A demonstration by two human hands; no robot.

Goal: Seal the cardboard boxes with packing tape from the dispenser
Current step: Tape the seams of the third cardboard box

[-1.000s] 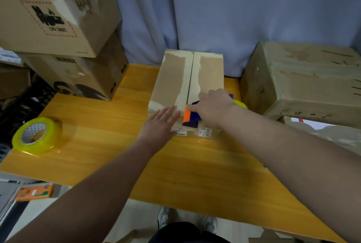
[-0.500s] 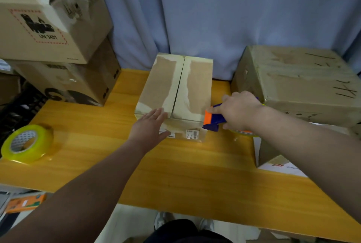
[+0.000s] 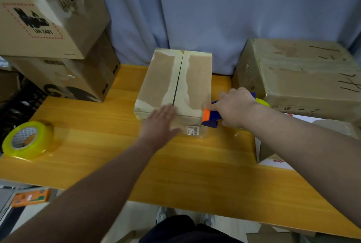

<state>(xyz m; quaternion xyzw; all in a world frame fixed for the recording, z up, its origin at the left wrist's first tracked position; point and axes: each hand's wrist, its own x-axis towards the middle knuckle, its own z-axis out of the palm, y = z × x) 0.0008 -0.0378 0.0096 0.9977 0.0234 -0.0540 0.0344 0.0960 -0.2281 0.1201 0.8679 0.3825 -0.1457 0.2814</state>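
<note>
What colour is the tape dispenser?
The tape dispenser is blue with an orange front, seen in the head view.

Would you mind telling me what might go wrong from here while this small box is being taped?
1. The tape dispenser, gripped by the right hand, sits at the near right corner of the small cardboard box, off the centre seam; tape started there would likely miss it.
2. The left hand lies flat across the near edge at the seam, so it may get caught under the tape.
</note>
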